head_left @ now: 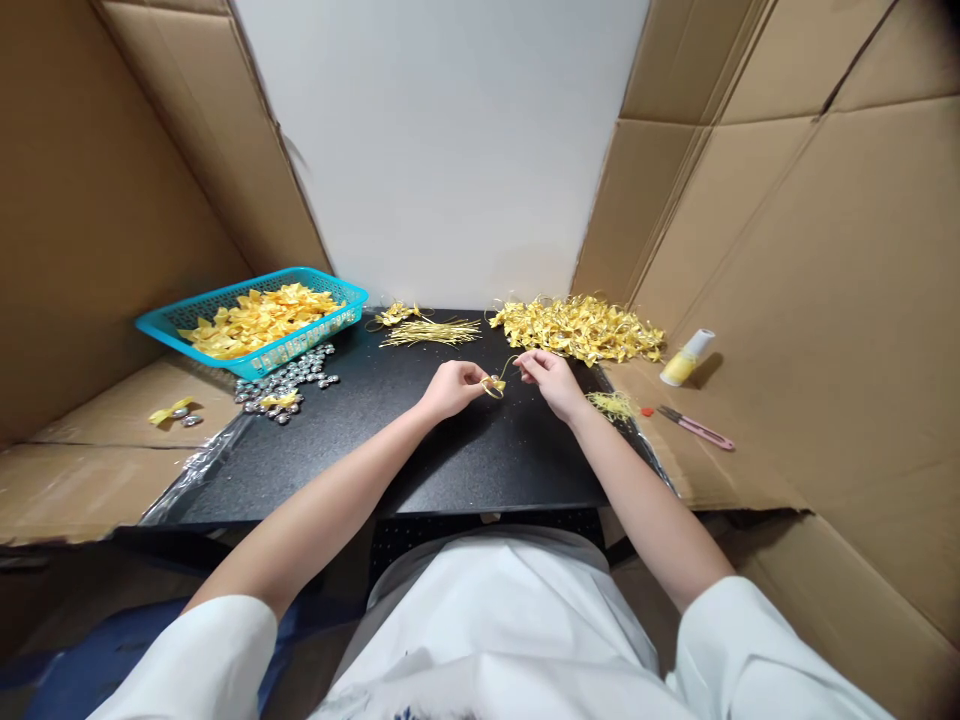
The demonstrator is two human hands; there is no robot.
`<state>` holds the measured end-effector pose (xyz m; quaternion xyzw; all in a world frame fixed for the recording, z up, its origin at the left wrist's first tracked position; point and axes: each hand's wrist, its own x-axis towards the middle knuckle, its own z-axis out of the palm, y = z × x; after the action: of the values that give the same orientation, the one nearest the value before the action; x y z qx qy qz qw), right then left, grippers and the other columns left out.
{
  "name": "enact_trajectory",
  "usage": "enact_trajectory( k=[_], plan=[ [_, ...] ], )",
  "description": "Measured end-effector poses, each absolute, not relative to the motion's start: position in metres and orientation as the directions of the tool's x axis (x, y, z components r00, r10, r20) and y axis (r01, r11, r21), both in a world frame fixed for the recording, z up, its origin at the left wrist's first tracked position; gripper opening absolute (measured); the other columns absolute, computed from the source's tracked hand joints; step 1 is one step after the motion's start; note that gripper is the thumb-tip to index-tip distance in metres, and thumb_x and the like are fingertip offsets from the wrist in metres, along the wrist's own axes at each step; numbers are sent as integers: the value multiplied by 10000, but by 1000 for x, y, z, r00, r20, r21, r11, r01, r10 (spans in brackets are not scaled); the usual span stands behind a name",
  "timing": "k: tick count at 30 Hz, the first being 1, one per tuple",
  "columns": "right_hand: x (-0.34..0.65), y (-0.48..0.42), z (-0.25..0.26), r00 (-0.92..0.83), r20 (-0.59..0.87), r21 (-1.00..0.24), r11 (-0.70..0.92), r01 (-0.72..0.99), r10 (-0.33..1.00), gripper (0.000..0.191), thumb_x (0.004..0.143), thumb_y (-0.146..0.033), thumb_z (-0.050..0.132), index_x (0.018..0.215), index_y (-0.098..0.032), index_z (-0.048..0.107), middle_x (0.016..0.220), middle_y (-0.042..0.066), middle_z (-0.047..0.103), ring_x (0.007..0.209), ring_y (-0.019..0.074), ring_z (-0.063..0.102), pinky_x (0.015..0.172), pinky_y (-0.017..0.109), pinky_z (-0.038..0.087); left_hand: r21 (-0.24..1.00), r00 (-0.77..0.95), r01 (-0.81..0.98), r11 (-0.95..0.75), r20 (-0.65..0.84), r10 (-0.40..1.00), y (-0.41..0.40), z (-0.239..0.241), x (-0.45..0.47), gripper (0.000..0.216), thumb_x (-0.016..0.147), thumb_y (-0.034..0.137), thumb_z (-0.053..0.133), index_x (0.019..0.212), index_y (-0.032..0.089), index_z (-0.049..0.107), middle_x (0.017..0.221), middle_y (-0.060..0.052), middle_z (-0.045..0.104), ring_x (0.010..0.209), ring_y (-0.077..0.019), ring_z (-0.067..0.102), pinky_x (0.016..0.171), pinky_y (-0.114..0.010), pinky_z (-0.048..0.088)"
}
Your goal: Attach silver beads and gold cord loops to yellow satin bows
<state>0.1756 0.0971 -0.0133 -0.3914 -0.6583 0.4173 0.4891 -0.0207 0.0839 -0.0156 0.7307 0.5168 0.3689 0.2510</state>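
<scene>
In the head view, the fingers of the left hand [451, 388] are pinched together on a small yellow bow [493, 383], held above the middle of the bench [480, 470]. The right hand [553, 383], just beside it, has its fingers closed to a narrow pinch on a thin gold strand [510, 364] that reaches toward the bow. Left of the hands lie silver balls [289, 375], next to a blue basket [300, 345] filled with yellow ribbon pieces [259, 318]. Beyond the hands is a bundle of gold ties [431, 332], with a heap of yellow bows [581, 328] to its right. Near the right forearm are thread scraps [611, 405]; farther right, on cardboard [720, 480], a spool [686, 360] stands tilted behind pink-handled snips [701, 430].
</scene>
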Motion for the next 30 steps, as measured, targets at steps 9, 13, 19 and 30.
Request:
enact_trajectory(
  k=[9, 13, 19, 30],
  plan=[
    [161, 87, -16, -316, 208, -977, 210, -27, 926, 337, 675, -465, 753, 789, -153, 693, 608, -1, 648, 454, 69, 517, 419, 196, 394, 833, 197, 435, -342, 283, 939, 85, -22, -14, 390, 699, 491, 692, 730, 103, 704, 591, -15, 620, 527, -91, 459, 506, -205, 325],
    [163, 85, -13, -329, 186, -982, 171, -75, 926, 331, 577, -375, 830, 787, -154, 700, 679, 22, 706, 520, 101, 607, 492, 231, 512, 845, 178, 408, -346, 298, 938, 85, -21, -14, 363, 689, 469, 695, 734, 109, 703, 631, -27, 650, 552, -99, 483, 517, -205, 341],
    [170, 86, -10, -320, 177, -981, 138, -139, 931, 316, 586, -344, 832, 802, -158, 696, 739, 33, 731, 659, 141, 697, 641, 275, 596, 860, 129, 390, -329, 303, 944, 85, -21, -16, 330, 689, 446, 689, 725, 118, 696, 651, -30, 672, 551, -101, 499, 524, -211, 354],
    [169, 85, -11, -357, 182, -982, 154, -108, 916, 332, 637, -309, 792, 914, -168, 676, 834, 56, 747, 606, 134, 681, 528, 245, 562, 897, 153, 316, -310, 275, 949, 83, -23, -11, 370, 638, 473, 748, 687, 110, 694, 593, -18, 639, 529, -94, 488, 516, -210, 346]
  ],
)
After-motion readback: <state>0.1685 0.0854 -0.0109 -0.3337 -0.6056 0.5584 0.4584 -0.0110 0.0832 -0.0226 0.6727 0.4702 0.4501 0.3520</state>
